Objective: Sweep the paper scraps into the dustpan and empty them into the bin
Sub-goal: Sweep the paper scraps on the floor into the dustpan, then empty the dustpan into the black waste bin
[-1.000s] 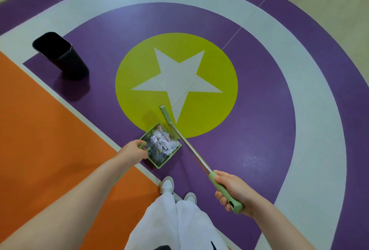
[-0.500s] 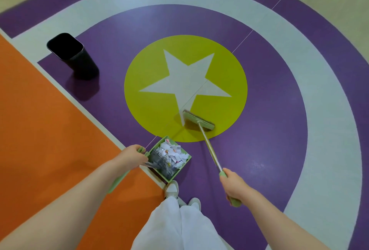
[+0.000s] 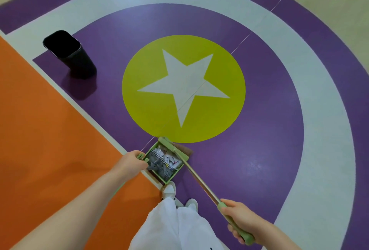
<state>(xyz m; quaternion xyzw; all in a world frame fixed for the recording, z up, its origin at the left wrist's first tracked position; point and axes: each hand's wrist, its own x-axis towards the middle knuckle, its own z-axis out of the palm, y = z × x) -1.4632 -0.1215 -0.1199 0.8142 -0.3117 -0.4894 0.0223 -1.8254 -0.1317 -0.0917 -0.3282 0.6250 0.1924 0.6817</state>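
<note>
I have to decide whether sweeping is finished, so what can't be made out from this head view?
- Inside of the black plastic bin: too dark to see any contents.
- Floor under the green plastic dustpan and the green broom head: hidden, so leftover scraps cannot be ruled out.
- White paper scraps: too small to count.
- Left hand hides the dustpan handle.
- Floor behind the person: outside the frame.

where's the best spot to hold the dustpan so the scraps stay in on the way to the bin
Hold the dustpan by its green handle stub at the near-left edge, where the left hand grips it now, coming from the orange side. The open mouth faces the broom, so keep that side tilted up so the paper scraps stay in.
</note>
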